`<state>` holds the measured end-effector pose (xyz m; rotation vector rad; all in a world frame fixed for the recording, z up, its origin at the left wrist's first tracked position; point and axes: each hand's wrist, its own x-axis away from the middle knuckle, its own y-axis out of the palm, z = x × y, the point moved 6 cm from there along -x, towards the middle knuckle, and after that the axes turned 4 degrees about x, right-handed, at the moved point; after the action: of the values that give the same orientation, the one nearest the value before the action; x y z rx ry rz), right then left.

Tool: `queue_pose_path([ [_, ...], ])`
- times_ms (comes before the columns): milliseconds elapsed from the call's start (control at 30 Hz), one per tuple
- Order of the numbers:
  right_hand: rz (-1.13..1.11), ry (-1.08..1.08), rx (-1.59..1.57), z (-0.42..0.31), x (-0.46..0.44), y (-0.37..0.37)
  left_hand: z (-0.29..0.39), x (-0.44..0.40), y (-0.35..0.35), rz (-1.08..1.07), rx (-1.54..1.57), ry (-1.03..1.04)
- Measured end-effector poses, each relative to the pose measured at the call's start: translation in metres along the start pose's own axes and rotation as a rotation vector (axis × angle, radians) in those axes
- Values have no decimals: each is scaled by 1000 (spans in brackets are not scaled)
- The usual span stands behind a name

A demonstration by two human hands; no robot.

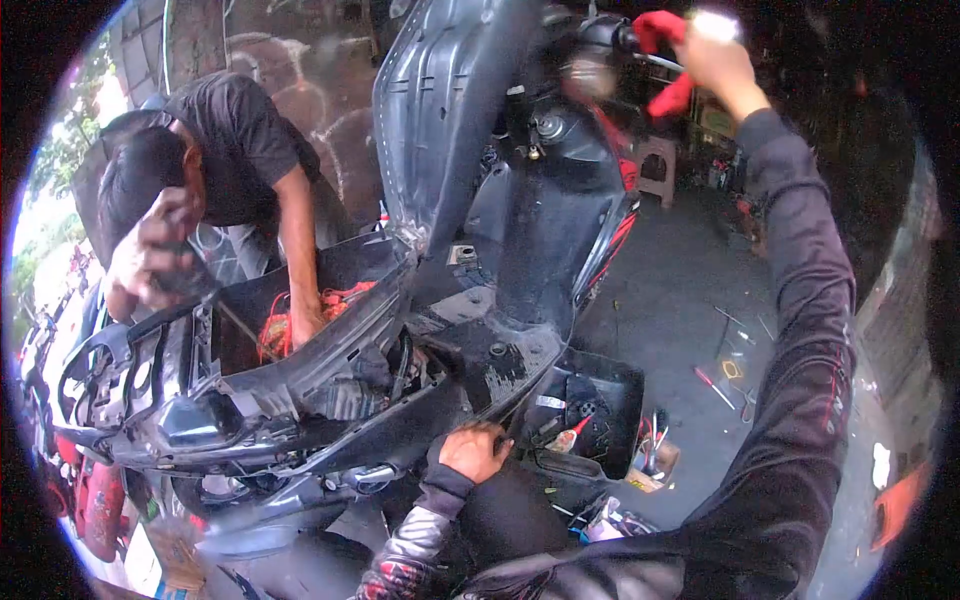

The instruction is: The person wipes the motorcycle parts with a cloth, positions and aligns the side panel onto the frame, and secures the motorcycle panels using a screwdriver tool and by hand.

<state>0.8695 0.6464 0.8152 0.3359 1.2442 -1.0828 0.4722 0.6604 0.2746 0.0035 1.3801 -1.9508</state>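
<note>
In the head view, a scooter stands partly stripped, with its seat tipped up. At the top right, my right hand is closed on a red cloth, beside the handlebar end and a silver lever. Glare and blur hide part of its fingers. My left hand lies back-up at the scooter's lower side panel, near my dark-trousered knee. Its fingers are loosely bent, and I see nothing held in them.
A co-worker leans over the scooter from the left, one hand in the body cavity by a red-orange bundle. A black bin and a small tool box stand on the floor. Screwdrivers and a stool are farther right.
</note>
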Motion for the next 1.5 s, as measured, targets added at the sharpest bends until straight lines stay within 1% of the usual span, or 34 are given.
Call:
queue_pose_path([
  [33, 66, 9, -153, 22, -21, 28, 0, 2, -2, -12, 10, 3],
  [67, -184, -50, -185, 54, -69, 93, 1, 2, -3, -5, 10, -3],
  [100, -178, -57, -187, 70, -70, 96, 3, 2, -3, -17, 10, -18],
  [167, -165, 194, -198, 115, -77, 81, -3, 2, -5, -13, 5, -37],
  [200, -161, 316, -197, 119, -70, 53, -3, 5, -2, 11, 28, -22],
  [233, -34, 136, -300, 95, -62, 24, -3, 3, -1, 35, 50, -4],
  [267, -29, 130, -297, 78, -63, 14, -3, 0, -2, 42, 55, -4],
  [333, -107, -434, -276, 20, -50, 9, -2, 1, 0, 16, 21, -9],
  [400, -352, -500, -246, -35, -37, -14, -4, -1, 4, -2, 21, 3],
  [600, -341, -455, -185, -63, -31, -35, 3, -4, -2, 2, 19, -14],
  [667, -345, -439, -178, -68, -35, -8, 1, -4, -3, 8, 27, -20],
  [700, -241, -282, -77, -64, -49, 26, -1, -3, 0, -12, 22, -25],
  [733, -134, -126, 30, -55, -55, 43, -1, -4, 3, -29, 20, -26],
  [800, -52, -25, 9, -68, -17, -9, -1, -5, 2, -33, 18, -19],
  [833, 214, -79, 22, -70, -15, 3, 0, -6, 2, -28, 6, -17],
  [867, 474, -133, 34, -75, -5, -5, 2, -4, 2, -38, 12, -14],
  [900, 468, -136, 39, -69, 1, -2, 3, -4, 2, -40, 23, -18],
  [967, 559, -406, 405, -87, 13, -2, 4, -2, -3, -26, 24, -28],
  [1000, 573, -404, 402, -84, 7, 6, 7, -1, -6, -38, 13, -36],
  [1067, 298, -232, 13, -62, -29, 36, 3, -3, -5, -20, 2, -50],
  [1100, -22, -190, -60, -59, -43, 29, -1, -2, 2, -8, 11, -18],
  [1133, -162, -216, -14, -54, -64, 42, -3, -1, 7, -8, 17, 17],
  [1167, -357, -418, -128, -62, -50, -2, -1, -2, 5, -16, -11, 5],
  [1267, -535, -390, -315, -61, -63, 4, 3, -2, 2, 32, -11, 17],
  [1333, -808, -173, -581, -60, -81, 50, 0, -4, -1, 9, -8, -18],
  [1367, -745, -299, -262, -62, -96, 62, 0, -4, -3, 5, -23, -19],
  [1400, -760, -299, -260, -64, -106, 81, 2, -4, -1, -10, -28, -14],
  [1433, -661, -300, -100, -63, -115, 101, 3, -5, 1, -29, -16, -11],
  [1500, -260, -433, -14, -92, -39, -5, 4, -6, -1, 2, -4, -19],
])
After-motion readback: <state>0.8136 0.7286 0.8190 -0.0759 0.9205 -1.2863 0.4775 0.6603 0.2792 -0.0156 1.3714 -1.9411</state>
